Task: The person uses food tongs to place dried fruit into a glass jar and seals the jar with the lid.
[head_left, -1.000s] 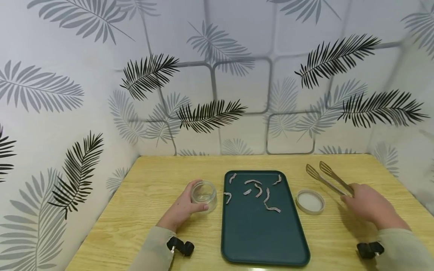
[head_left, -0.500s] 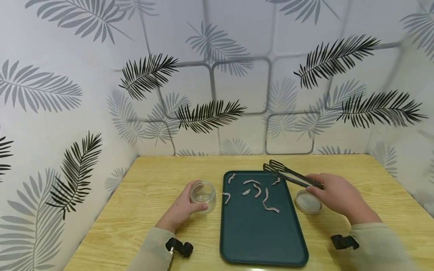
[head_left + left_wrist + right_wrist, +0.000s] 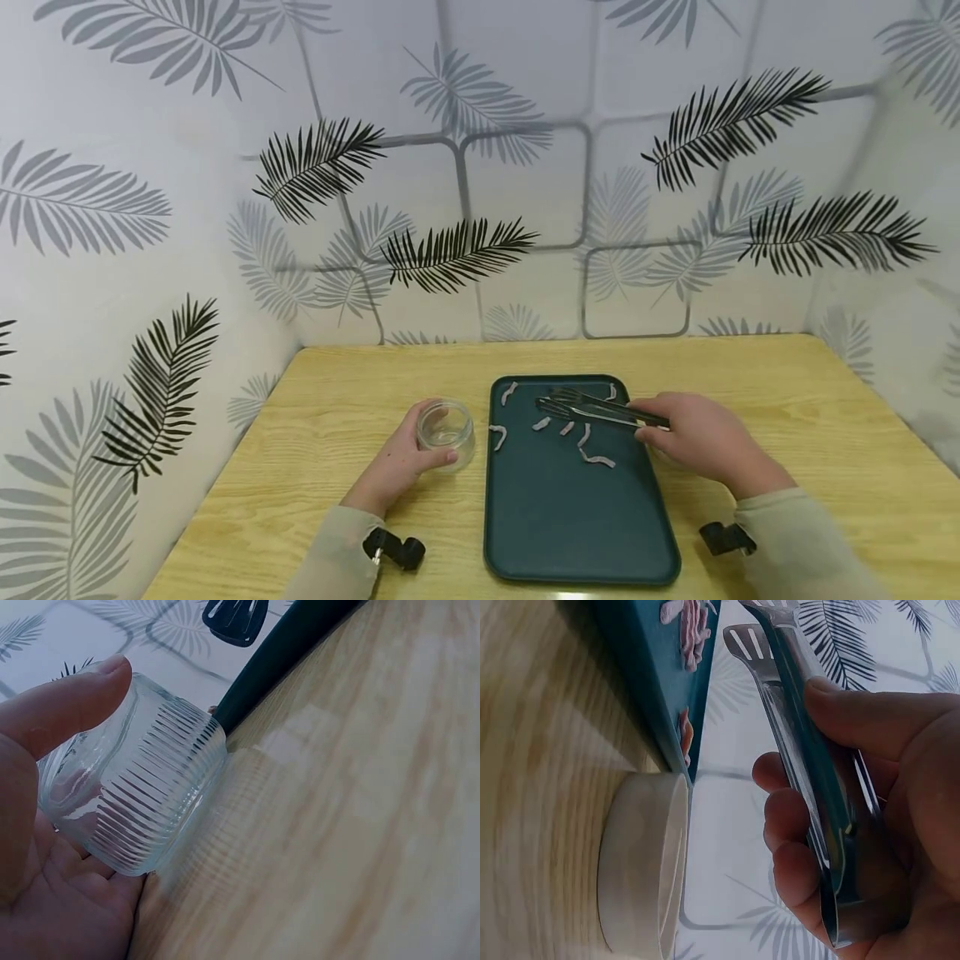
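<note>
My left hand (image 3: pixel 405 457) grips a small glass jar (image 3: pixel 154 776) with ribbed sides that stands on the wooden table, left of the dark green tray (image 3: pixel 577 533). Nothing shows inside the jar. My right hand (image 3: pixel 701 437) holds metal tongs (image 3: pixel 795 742) with slotted ends, thumb on one arm and fingers on the other. The tong heads are over the far part of the tray, covering some of the pinkish-grey strips there. Several other strips stay visible, among them a bent strip (image 3: pixel 498 436) at the left rim and a long strip (image 3: pixel 597 460) near the middle.
A pale round lid (image 3: pixel 645 862) lies on the table beside the tray's right edge; in the head view the right hand hides it. Behind the table (image 3: pixel 360 375) stands a wall (image 3: pixel 525 192) with a leaf pattern.
My right hand has swung the tongs left, from beside the lid to over the tray's far part, and lowered them towards the strips. The left hand and the jar have kept their place.
</note>
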`<act>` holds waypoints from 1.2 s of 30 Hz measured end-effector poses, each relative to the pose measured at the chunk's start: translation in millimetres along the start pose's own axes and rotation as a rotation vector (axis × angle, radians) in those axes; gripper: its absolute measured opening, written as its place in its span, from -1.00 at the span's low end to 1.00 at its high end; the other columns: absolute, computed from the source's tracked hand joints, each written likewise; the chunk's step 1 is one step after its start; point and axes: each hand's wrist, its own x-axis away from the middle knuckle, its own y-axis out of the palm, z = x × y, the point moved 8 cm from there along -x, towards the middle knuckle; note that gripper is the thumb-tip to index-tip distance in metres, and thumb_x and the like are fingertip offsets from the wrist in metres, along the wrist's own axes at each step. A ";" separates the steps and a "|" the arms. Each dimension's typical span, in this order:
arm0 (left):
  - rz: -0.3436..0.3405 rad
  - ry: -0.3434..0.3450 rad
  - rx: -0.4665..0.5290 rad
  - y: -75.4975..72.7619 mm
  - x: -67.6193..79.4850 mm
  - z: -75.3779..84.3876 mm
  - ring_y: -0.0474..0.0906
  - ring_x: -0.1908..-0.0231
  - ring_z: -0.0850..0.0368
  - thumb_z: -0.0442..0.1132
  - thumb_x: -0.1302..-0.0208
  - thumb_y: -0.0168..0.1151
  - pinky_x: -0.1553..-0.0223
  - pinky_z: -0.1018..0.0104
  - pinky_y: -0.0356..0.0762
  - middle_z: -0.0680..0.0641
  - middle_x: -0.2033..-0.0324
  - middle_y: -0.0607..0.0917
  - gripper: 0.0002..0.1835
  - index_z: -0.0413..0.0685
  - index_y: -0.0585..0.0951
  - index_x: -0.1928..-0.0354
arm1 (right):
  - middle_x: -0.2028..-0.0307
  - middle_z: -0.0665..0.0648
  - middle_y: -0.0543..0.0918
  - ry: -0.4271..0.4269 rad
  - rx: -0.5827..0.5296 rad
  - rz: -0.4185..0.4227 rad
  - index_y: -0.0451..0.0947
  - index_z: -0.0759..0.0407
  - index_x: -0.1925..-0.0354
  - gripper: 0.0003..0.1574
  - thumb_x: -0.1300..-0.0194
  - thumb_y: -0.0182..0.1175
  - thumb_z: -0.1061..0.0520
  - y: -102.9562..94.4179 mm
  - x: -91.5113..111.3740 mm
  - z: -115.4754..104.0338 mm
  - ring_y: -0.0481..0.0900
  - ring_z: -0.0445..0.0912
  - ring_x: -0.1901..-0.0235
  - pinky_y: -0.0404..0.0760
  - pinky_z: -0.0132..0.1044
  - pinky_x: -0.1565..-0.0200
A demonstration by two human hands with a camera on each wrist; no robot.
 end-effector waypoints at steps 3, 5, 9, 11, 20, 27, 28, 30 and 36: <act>-0.001 -0.001 0.003 -0.2 0.0 -0.8 0.37 -0.31 -0.11 -0.17 -0.18 0.52 -0.29 -0.19 0.24 -0.08 -0.38 0.41 -0.08 0.14 0.23 -0.51 | -0.02 0.18 0.71 0.001 0.008 -0.014 0.66 0.05 -0.21 -0.48 -0.33 0.36 -0.07 4.7 -1.4 -3.1 0.67 0.15 0.03 0.59 0.16 0.06; -0.004 0.000 0.004 -0.2 0.2 -0.9 0.38 -0.31 -0.10 -0.17 -0.18 0.53 -0.29 -0.18 0.24 -0.07 -0.39 0.42 -0.09 0.14 0.23 -0.51 | 0.01 0.15 0.72 0.003 0.018 -0.020 0.66 0.03 -0.21 -0.47 -0.32 0.37 -0.07 7.3 -2.1 -4.4 0.68 0.10 0.08 0.60 0.12 0.11; -0.007 -0.001 0.012 -0.4 0.7 0.1 0.37 -0.32 -0.08 -0.16 -0.18 0.53 -0.31 -0.16 0.22 -0.02 -0.39 0.42 -0.10 0.18 0.25 -0.50 | 0.07 0.10 0.72 -0.001 0.027 -0.031 0.66 0.01 -0.20 -0.47 -0.30 0.38 -0.08 11.4 -3.2 -7.0 0.65 0.00 0.19 0.60 0.04 0.20; -0.010 0.001 0.013 -0.2 0.8 0.8 0.37 -0.32 -0.06 -0.16 -0.18 0.53 -0.32 -0.14 0.21 0.00 -0.40 0.41 -0.11 0.20 0.26 -0.49 | 0.04 0.12 0.72 -0.003 0.024 -0.035 0.67 0.01 -0.20 -0.47 -0.29 0.39 -0.08 12.6 -3.5 -7.9 0.66 0.03 0.15 0.60 0.06 0.16; -0.013 -0.001 0.016 2.2 1.3 2.0 0.37 -0.33 -0.07 -0.15 -0.18 0.53 -0.32 -0.14 0.21 -0.04 -0.41 0.40 -0.12 0.17 0.26 -0.49 | -0.01 0.15 0.71 0.021 0.005 -0.055 0.67 -0.02 -0.19 -0.48 -0.28 0.40 -0.05 17.0 -2.4 -3.6 0.66 0.07 0.08 0.60 0.09 0.12; -0.011 -0.003 -0.001 2.4 0.8 2.3 0.37 -0.33 -0.07 -0.14 -0.17 0.53 -0.32 -0.15 0.21 -0.02 -0.40 0.41 -0.11 0.18 0.26 -0.49 | 0.03 0.12 0.72 0.010 0.019 -0.049 0.68 -0.03 -0.17 -0.51 -0.28 0.41 -0.03 17.2 -1.2 -4.4 0.67 0.03 0.13 0.61 0.05 0.17; -0.011 -0.004 0.001 2.4 0.8 2.2 0.37 -0.33 -0.07 -0.14 -0.17 0.53 -0.32 -0.15 0.21 -0.02 -0.40 0.41 -0.11 0.18 0.26 -0.49 | 0.04 0.11 0.72 0.007 0.023 -0.046 0.68 -0.03 -0.17 -0.51 -0.28 0.41 -0.03 16.9 -1.1 -4.7 0.67 0.02 0.14 0.62 0.05 0.17; -0.013 -0.003 0.010 2.3 0.7 2.0 0.37 -0.33 -0.08 -0.16 -0.18 0.53 -0.32 -0.14 0.21 -0.03 -0.40 0.41 -0.11 0.18 0.25 -0.49 | 0.04 0.11 0.72 -0.003 0.035 -0.035 0.69 -0.04 -0.16 -0.52 -0.28 0.41 -0.02 15.9 -1.0 -5.7 0.67 0.03 0.13 0.62 0.05 0.17; -0.013 0.003 0.013 2.3 0.9 1.7 0.37 -0.33 -0.09 -0.16 -0.19 0.52 -0.32 -0.16 0.22 -0.06 -0.40 0.41 -0.11 0.16 0.25 -0.49 | 0.09 0.06 0.73 -0.031 0.052 0.001 0.70 -0.03 -0.14 -0.55 -0.28 0.42 0.03 12.1 -0.5 -8.8 0.66 -0.05 0.21 0.62 -0.02 0.24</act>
